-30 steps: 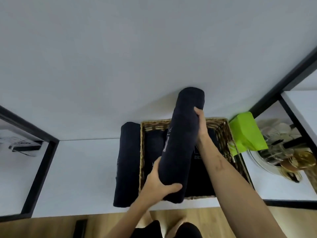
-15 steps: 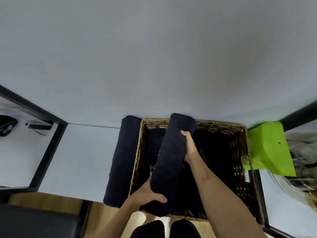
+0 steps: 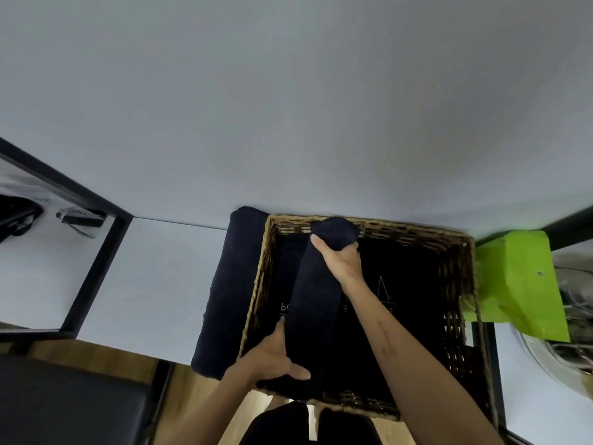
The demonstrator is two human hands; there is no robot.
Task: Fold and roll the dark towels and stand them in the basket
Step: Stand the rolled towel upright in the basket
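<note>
While both hands lower it, a rolled dark towel lies lengthwise inside the wicker basket on the white table, its far end against the basket's back rim and its near end by the front wall. At the far end, the right hand grips the roll from above, fingers curled over its top and clamped on the cloth. At the near end, the left hand clasps the roll from the left, thumb across its front and the other fingers wrapped behind, out of sight. More dark towels line the basket floor beneath, white print showing on them. A second rolled towel lies on the table just outside the basket's left wall. Right of the basket sits a bright green bag. Compared with a second ago, the held roll has dropped from well above the basket's rim to down within it, and the right hand has moved from the roll's side to its top.
</note>
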